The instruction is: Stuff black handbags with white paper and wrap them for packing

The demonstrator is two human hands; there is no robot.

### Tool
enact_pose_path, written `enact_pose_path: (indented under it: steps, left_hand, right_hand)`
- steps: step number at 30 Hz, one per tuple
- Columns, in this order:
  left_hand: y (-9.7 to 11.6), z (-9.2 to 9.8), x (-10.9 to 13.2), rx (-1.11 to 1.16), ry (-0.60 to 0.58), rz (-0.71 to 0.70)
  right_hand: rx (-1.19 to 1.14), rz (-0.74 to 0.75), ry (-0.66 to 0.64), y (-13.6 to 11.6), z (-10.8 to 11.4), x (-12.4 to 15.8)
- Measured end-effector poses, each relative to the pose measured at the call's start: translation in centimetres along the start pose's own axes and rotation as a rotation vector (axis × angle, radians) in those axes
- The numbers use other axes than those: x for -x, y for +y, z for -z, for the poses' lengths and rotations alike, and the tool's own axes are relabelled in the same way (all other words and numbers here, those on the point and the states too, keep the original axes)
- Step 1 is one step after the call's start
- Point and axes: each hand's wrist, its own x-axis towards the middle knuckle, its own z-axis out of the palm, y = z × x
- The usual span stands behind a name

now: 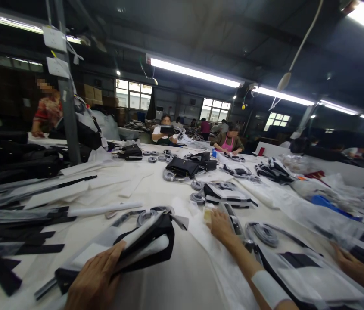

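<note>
The left hand (94, 280) clamps thumb over fingers on the near edge of a folded black leather bag panel stuffed with white paper (149, 241), seemingly pinning it to the white cloth-covered table (182, 284) so it cannot slide. Ahead and right of that grip, the right hand (221, 227) lies on clear plastic wrapping (199, 230), fingertips at a small yellowish pad (207, 214); whether they pinch it I cannot tell.

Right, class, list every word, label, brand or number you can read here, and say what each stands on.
No text can be read.
Two white sheets on the pillar: any print too blurred.
Cardboard boxes at the back: too small.
Black bag in the left hand: no label shows.
</note>
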Motion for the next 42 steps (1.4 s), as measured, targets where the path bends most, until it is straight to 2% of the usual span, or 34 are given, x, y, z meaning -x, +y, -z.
enact_pose_path:
  steps: [2,5,8,11,16,21,24,29,32,36,39,42]
  left_hand:
    - [-0.1,0.1,-0.1,-0.01,0.008,0.025]
    - [-0.1,0.1,0.0,-0.011,0.006,0.061]
    - [0.0,0.3,-0.1,-0.009,-0.006,0.068]
    - [0.1,0.4,-0.3,-0.012,-0.005,0.081]
    - [0.1,0.3,-0.1,-0.013,-0.015,0.112]
    - [0.3,0.3,0.0,-0.006,-0.034,0.126]
    - [0.6,0.3,-0.1,-0.003,-0.039,0.123]
    - [1.0,0.4,-0.3,-0.004,-0.036,0.14]
    - [1.0,0.5,-0.2,-0.002,-0.042,0.141]
    - [0.8,0.5,0.0,0.001,-0.035,0.158]
    - [1.3,0.3,0.1,0.024,-0.058,0.155]
    - [2.3,-0.1,-0.1,0.052,-0.08,0.134]
  right_hand:
    - [0.01,0.005,-0.037,0.4,-1.7,0.1]
    - [-0.002,0.014,-0.059,0.7,-2.9,-0.3]
    - [-0.021,0.013,-0.031,0.9,-2.7,-1.1]
    - [-0.053,0.019,0.039,0.6,-1.5,-0.9]
    - [-0.151,0.181,0.053,-1.3,0.1,3.4]
    - [-0.144,0.389,-0.048,-2.4,-0.3,7.7]
    - [-0.1,0.336,-0.11,-4.5,-0.8,8.2]
    - [-0.135,0.177,-0.2,-12.0,-1.2,8.4]
    - [-0.226,0.156,-0.216,-15.0,-0.6,8.3]
    - [-0.274,0.106,-0.253,-15.1,0.7,8.1]
    - [-0.385,0.22,-0.313,-15.0,1.2,8.8]
    - [-0.494,0.327,-0.314,-15.8,1.5,9.4]
